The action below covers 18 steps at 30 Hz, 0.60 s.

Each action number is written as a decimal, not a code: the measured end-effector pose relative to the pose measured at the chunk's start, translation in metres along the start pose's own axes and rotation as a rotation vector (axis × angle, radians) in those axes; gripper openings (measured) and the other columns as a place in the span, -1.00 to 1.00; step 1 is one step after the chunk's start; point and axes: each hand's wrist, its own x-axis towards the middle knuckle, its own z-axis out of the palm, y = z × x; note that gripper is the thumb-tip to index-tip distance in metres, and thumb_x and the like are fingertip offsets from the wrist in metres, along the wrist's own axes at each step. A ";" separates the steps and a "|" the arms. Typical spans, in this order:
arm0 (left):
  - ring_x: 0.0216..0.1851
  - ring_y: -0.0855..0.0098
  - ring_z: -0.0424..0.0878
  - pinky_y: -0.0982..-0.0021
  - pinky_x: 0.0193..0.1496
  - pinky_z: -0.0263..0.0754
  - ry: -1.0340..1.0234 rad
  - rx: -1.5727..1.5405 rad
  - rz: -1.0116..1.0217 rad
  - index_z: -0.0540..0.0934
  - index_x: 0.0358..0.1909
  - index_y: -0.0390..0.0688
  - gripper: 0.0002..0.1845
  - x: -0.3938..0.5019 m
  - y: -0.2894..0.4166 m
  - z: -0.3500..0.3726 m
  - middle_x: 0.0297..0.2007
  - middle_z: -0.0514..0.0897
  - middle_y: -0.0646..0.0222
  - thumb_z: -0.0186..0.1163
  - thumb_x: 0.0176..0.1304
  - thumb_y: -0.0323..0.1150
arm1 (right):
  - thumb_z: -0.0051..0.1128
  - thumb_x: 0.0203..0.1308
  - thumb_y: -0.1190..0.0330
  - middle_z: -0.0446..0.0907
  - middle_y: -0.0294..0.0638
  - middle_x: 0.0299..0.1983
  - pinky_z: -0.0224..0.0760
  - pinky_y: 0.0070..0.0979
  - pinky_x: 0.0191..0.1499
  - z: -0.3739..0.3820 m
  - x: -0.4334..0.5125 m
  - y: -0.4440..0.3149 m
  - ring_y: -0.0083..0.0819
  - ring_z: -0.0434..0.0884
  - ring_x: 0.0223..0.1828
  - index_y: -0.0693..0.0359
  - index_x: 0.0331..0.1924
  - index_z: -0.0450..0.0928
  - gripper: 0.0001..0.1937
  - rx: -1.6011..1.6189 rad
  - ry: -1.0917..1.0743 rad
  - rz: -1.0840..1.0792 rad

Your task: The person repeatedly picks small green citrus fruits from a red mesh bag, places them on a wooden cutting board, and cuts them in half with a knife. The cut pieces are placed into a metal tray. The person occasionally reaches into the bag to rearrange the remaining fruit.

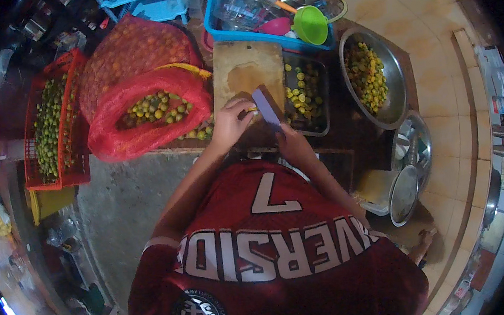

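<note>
My left hand [233, 117] pinches a small yellow-green citrus fruit [253, 109], mostly hidden by my fingers, over a worn wooden cutting board [245, 75]. In my right hand [293, 139] is a broad-bladed knife [267, 106]; its blade looks purplish and lies just right of the fruit. Along the board's right side, a dark rectangular tray [325, 92] holds halved and dark-looking citrus pieces [299, 101]. To the left, an unrolled red mesh sack [152, 143] gapes around whole citrus fruits [158, 108], and more loose fruits [200, 130] lie between sack and board.
Farther left stands an orange-red plastic crate [58, 183] of green fruits. A second full mesh sack [139, 50] lies behind. Beyond the board sits a blue basin [268, 37] with a green strainer [310, 25]. At right are a steel bowl [396, 82] of cut citrus and a metal pot [378, 187].
</note>
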 end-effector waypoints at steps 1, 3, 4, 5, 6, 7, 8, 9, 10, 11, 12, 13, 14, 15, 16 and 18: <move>-0.13 0.18 0.68 0.33 -0.06 0.56 -0.017 -0.006 -0.012 0.67 -0.23 -0.25 -0.77 0.001 0.000 0.000 -0.19 0.70 0.16 0.39 0.02 -0.51 | -0.10 0.38 0.30 0.59 0.26 -0.22 0.41 0.01 -0.11 -0.002 0.005 0.001 0.27 0.55 -0.12 0.33 -0.09 0.44 -0.76 0.050 0.028 -0.075; -0.13 0.19 0.68 0.33 -0.05 0.55 0.005 0.002 -0.003 0.67 -0.24 -0.26 -0.77 0.002 0.000 0.000 -0.20 0.70 0.17 0.38 0.02 -0.53 | -0.11 0.38 0.31 0.58 0.25 -0.20 0.39 0.00 -0.08 -0.003 0.020 0.000 0.26 0.54 -0.09 0.33 -0.08 0.43 -0.76 0.113 0.025 -0.157; -0.14 0.19 0.68 0.33 -0.05 0.55 0.014 0.006 0.001 0.66 -0.24 -0.26 -0.78 0.003 0.000 0.000 -0.20 0.70 0.18 0.38 0.02 -0.53 | -0.11 0.37 0.33 0.58 0.24 -0.18 0.38 0.00 -0.07 -0.003 0.032 -0.001 0.26 0.53 -0.08 0.33 -0.06 0.43 -0.76 0.126 -0.008 -0.163; -0.14 0.19 0.68 0.33 -0.06 0.55 0.008 -0.007 0.014 0.66 -0.24 -0.26 -0.77 0.003 0.000 0.000 -0.20 0.70 0.19 0.38 0.01 -0.54 | -0.11 0.37 0.34 0.57 0.23 -0.17 0.36 0.00 -0.05 -0.002 0.043 -0.002 0.26 0.52 -0.06 0.33 -0.05 0.43 -0.76 0.139 -0.041 -0.168; -0.14 0.20 0.68 0.33 -0.06 0.55 0.003 -0.020 0.026 0.66 -0.24 -0.26 -0.77 0.003 -0.001 0.001 -0.20 0.70 0.19 0.38 0.00 -0.54 | -0.12 0.37 0.34 0.57 0.23 -0.18 0.36 0.02 -0.06 0.000 0.054 -0.003 0.26 0.53 -0.08 0.32 -0.05 0.43 -0.76 0.096 -0.045 -0.148; -0.14 0.20 0.68 0.33 -0.06 0.55 0.001 -0.030 0.031 0.66 -0.25 -0.26 -0.77 0.002 -0.001 0.000 -0.21 0.70 0.20 0.38 -0.01 -0.55 | -0.12 0.37 0.33 0.58 0.23 -0.19 0.36 0.04 -0.07 0.004 0.063 -0.005 0.27 0.53 -0.10 0.32 -0.05 0.43 -0.76 0.052 -0.054 -0.129; -0.15 0.21 0.68 0.34 -0.07 0.55 -0.009 -0.048 0.009 0.66 -0.25 -0.26 -0.77 0.001 -0.002 0.000 -0.21 0.70 0.20 0.38 -0.02 -0.55 | -0.13 0.37 0.33 0.58 0.23 -0.20 0.36 0.06 -0.08 0.008 0.068 -0.007 0.28 0.53 -0.12 0.31 -0.04 0.43 -0.76 0.017 -0.064 -0.142; -0.16 0.22 0.68 0.34 -0.08 0.55 -0.016 -0.060 -0.013 0.66 -0.26 -0.26 -0.76 0.001 -0.002 0.000 -0.22 0.70 0.20 0.39 -0.03 -0.55 | -0.12 0.36 0.32 0.58 0.23 -0.21 0.36 0.08 -0.09 0.011 0.068 -0.007 0.28 0.54 -0.13 0.31 -0.04 0.42 -0.75 0.003 -0.077 -0.101; -0.17 0.23 0.68 0.35 -0.08 0.56 -0.015 -0.073 -0.023 0.66 -0.26 -0.27 -0.76 0.001 -0.003 -0.001 -0.23 0.70 0.20 0.39 -0.04 -0.55 | -0.11 0.36 0.31 0.58 0.23 -0.21 0.36 0.09 -0.10 0.013 0.064 -0.006 0.29 0.54 -0.14 0.31 -0.03 0.42 -0.75 -0.003 -0.090 -0.087; -0.19 0.24 0.68 0.35 -0.09 0.56 -0.008 -0.078 -0.033 0.66 -0.26 -0.27 -0.76 0.001 -0.003 -0.001 -0.24 0.70 0.20 0.39 -0.04 -0.56 | -0.10 0.36 0.31 0.58 0.24 -0.22 0.36 0.10 -0.11 0.014 0.057 -0.004 0.29 0.54 -0.15 0.31 -0.03 0.42 -0.74 -0.010 -0.103 -0.073; -0.20 0.25 0.68 0.36 -0.10 0.56 0.005 -0.084 -0.029 0.66 -0.26 -0.27 -0.75 0.002 -0.003 -0.002 -0.25 0.70 0.21 0.39 -0.05 -0.56 | -0.10 0.35 0.30 0.58 0.24 -0.21 0.36 0.11 -0.11 0.016 0.048 -0.002 0.29 0.55 -0.15 0.31 -0.03 0.42 -0.73 -0.043 -0.104 -0.044; -0.21 0.26 0.68 0.36 -0.11 0.56 0.005 -0.086 -0.036 0.66 -0.26 -0.28 -0.75 0.004 -0.003 -0.003 -0.26 0.69 0.21 0.39 -0.06 -0.56 | -0.09 0.35 0.29 0.58 0.25 -0.20 0.36 0.11 -0.10 0.016 0.034 0.001 0.29 0.55 -0.15 0.31 -0.03 0.42 -0.73 -0.079 -0.101 -0.016; -0.23 0.27 0.68 0.38 -0.14 0.56 -0.013 -0.074 -0.054 0.66 -0.24 -0.28 -0.74 0.004 -0.002 -0.004 -0.28 0.68 0.23 0.39 -0.06 -0.57 | -0.08 0.35 0.28 0.58 0.26 -0.19 0.37 0.12 -0.10 0.015 0.023 0.004 0.29 0.55 -0.14 0.31 -0.03 0.42 -0.72 -0.114 -0.101 0.008; -0.23 0.27 0.67 0.37 -0.13 0.55 -0.016 -0.098 -0.052 0.66 -0.24 -0.27 -0.74 0.005 -0.001 -0.007 -0.28 0.68 0.23 0.39 -0.05 -0.56 | -0.09 0.35 0.27 0.59 0.26 -0.18 0.37 0.11 -0.09 0.012 0.014 0.007 0.29 0.56 -0.14 0.30 -0.02 0.41 -0.72 -0.138 -0.110 0.040; -0.23 0.27 0.67 0.37 -0.13 0.55 -0.034 -0.113 -0.073 0.66 -0.24 -0.26 -0.74 0.006 0.001 -0.009 -0.28 0.68 0.23 0.39 -0.04 -0.55 | -0.10 0.36 0.26 0.59 0.27 -0.17 0.38 0.11 -0.08 0.009 0.006 0.010 0.29 0.56 -0.13 0.30 0.00 0.41 -0.71 -0.159 -0.119 0.069; -0.22 0.27 0.67 0.36 -0.12 0.55 -0.024 -0.093 -0.111 0.67 -0.23 -0.24 -0.75 0.004 0.003 -0.021 -0.29 0.68 0.22 0.38 -0.02 -0.52 | -0.13 0.37 0.26 0.59 0.28 -0.17 0.39 0.10 -0.07 -0.001 -0.008 0.014 0.28 0.57 -0.12 0.29 0.02 0.40 -0.70 -0.145 -0.122 0.060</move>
